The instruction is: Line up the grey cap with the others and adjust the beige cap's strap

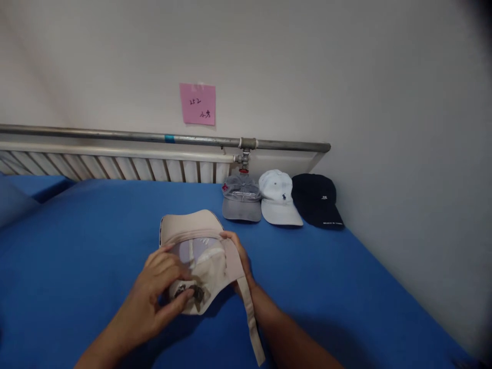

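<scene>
A beige baseball cap [192, 225] is turned with its inside toward me, brim pointing away, above the blue surface. My left hand [165, 287] grips its left edge, thumb and fingers closed near a dark metal buckle [196, 293] at the back opening. Round the cap's right side wraps my right hand [240, 256], fingertips showing over the edge and the rest partly behind it. A loose beige strap [251, 323] hangs from the cap's right rear, past my right wrist. Inside, a lilac panel and pale seam tape show.
By the wall stand a grey cap [241, 197], a white cap [280, 197] and a black cap [315, 200] in a row. Behind the blue bedding [96, 246] run a white radiator [146, 169] and a metal pipe [115, 134]. A pink note [198, 104] is on the wall.
</scene>
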`<state>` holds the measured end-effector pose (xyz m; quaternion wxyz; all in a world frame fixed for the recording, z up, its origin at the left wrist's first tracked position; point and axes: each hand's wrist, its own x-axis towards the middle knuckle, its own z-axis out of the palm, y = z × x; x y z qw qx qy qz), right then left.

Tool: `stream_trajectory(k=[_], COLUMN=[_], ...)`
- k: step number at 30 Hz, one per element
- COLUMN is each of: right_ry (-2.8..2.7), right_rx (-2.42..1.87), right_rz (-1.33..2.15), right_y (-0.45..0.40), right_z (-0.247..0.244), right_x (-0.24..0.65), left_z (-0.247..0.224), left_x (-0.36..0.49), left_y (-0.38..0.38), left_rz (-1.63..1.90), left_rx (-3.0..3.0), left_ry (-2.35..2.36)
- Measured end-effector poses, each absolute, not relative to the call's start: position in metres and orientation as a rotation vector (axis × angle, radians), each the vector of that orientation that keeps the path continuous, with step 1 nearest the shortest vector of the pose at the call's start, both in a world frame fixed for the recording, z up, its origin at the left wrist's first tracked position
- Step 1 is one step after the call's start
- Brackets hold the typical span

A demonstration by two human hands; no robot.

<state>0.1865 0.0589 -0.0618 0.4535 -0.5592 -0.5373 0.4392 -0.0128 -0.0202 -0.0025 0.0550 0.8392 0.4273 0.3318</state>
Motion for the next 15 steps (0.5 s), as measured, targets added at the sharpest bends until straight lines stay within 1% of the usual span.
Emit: stream_trajectory(k=[3, 5, 11, 15], right_ry=[-1.334, -1.419, -1.894, -2.134], right_rx=[-1.335, -1.264, -1.034, -0.813], right_rz=[1.098, 0.997, 0.413, 0.108], right_y=[0.049, 0.037, -0.005, -0.028], right_z=[-0.060, -0.061, -0.063, -0.053], right_x=[0.193, 0.198, 0.226, 0.241], left_z=[-0.003, -0.003, 0.001, 0.008], left_x=[-0.019, -0.024, -0.036, -0.037], left_y=[-0.019, -0.019, -0.023, -0.025], left_rz=[0.975, 0.896, 0.666, 0.575], left_rx=[2.432, 2.408, 2.391, 2.405], left_ry=[1.329, 1.362, 1.382, 1.358])
